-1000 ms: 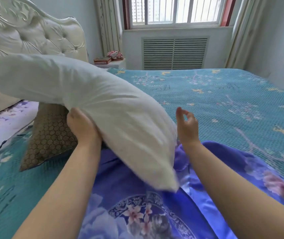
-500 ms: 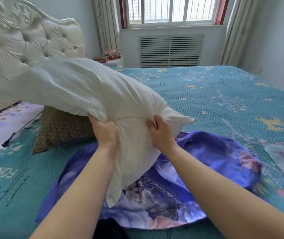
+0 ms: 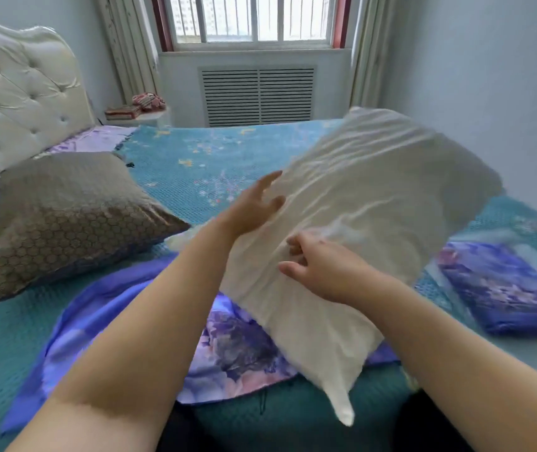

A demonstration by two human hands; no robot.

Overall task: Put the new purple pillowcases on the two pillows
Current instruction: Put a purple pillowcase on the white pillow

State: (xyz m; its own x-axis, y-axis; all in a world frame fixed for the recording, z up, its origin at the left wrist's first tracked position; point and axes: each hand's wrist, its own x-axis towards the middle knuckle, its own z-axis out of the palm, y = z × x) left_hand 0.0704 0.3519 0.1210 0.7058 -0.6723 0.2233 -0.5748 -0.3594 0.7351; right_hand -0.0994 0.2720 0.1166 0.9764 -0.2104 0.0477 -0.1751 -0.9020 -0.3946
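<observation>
Since swinging rightward, white pillow (image 3: 368, 223) slips from left hand (image 3: 251, 210).

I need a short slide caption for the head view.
Both hands handle a bare white pillow above a purple pillowcase.

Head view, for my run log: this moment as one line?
bare white pillow: airborne | right hand: gripping | left hand: open | purple floral pillowcase: flat underneath
</observation>
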